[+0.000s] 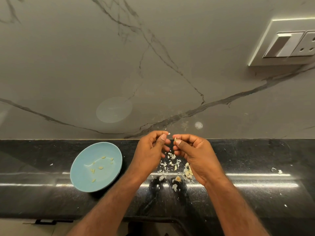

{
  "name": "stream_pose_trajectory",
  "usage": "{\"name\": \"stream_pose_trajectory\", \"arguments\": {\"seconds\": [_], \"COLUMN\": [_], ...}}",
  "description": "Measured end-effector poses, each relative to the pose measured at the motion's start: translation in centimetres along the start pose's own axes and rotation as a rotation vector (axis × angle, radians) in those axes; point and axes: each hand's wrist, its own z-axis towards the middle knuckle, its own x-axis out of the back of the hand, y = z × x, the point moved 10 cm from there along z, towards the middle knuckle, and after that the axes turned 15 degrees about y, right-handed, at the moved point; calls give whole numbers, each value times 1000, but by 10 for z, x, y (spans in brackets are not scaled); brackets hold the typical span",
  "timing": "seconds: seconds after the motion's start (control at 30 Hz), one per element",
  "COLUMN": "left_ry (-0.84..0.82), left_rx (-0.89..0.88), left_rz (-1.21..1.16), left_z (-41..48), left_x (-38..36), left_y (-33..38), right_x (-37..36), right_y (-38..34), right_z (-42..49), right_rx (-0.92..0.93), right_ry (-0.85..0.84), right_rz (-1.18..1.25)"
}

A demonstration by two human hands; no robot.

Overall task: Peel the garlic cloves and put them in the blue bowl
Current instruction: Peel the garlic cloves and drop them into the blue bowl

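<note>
Peeling: your left hand (pixel 150 149) pinches a white skin flake (pixel 169 133), your right hand (pixel 196 155) pinches the small pale garlic clove (pixel 175 139); once bare, drop it in the round blue bowl (pixel 81 182)

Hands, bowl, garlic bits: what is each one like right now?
left hand, pinches a scrap of skin.
right hand, pinches a garlic clove.
blue bowl, upright on the counter, holds several peeled cloves.
skin scraps, scattered on the counter under the hands.
unpeeled cloves, lying on the counter by the right hand.
</note>
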Motion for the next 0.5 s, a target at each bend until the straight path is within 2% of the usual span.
{"name": "stream_pose_trajectory", "arguments": {"seconds": [0.1,0.3,0.5], "left_ry": [-54,-14,33], "left_rx": [15,-33,-30], "left_rz": [-24,20,39], "left_z": [-4,-4,-5], "left_x": [-6,-4,-5], "left_y": [3,6,1], "right_x": [-1,-4,-1], "right_y": [-7,-16,-25], "right_z": [-1,-5,-13], "right_rx": [72,178,355], "right_ry": [5,3,111], "right_rz": [-86,-198,-265]}}
